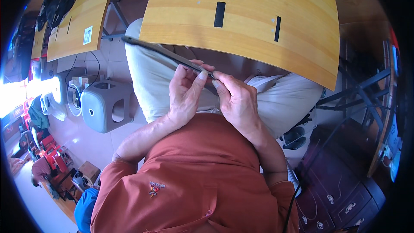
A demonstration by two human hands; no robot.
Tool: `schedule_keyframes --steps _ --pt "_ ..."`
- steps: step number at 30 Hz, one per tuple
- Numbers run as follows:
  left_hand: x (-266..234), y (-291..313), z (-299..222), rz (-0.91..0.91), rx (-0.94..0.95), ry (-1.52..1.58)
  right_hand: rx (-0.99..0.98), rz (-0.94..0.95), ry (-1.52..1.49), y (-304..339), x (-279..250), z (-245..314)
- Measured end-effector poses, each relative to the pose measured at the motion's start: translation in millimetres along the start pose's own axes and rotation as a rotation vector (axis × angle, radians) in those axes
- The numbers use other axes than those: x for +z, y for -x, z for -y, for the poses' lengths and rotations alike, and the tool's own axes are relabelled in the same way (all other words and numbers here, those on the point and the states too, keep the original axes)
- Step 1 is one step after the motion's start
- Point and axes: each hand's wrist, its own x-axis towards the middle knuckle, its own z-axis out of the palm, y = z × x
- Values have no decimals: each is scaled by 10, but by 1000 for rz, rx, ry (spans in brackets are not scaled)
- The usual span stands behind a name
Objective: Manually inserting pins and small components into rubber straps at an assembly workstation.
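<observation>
A long, narrow dark strip (pixel 155 50) is held over my lap, in front of the table's near edge. Its far end points up and to the left, and its near end sits between my fingertips. My left hand (pixel 185 90) pinches the strip between thumb and fingers near that end. Right at the tip, my right hand (pixel 236 99) closes thumb and forefinger on it, close beside the left fingers. The strip's exact kind cannot be made out.
On the wooden table (pixel 181 17) ahead lie a black strip (pixel 220 14), a thinner black strip (pixel 277 29) and several dark tabs at the far edge. A grey plastic stool (pixel 97 110) stands to the left. Dark drawers (pixel 340 198) are at the lower right.
</observation>
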Motion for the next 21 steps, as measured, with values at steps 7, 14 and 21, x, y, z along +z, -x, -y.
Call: schedule_keyframes --steps 7,14,21 --pt "9 66 25 -23 73 -129 26 44 -1 -26 -27 77" --pt "21 105 87 10 278 -256 89 69 55 27 -21 130" --pt "29 133 124 27 322 -295 65 69 107 69 6 123"
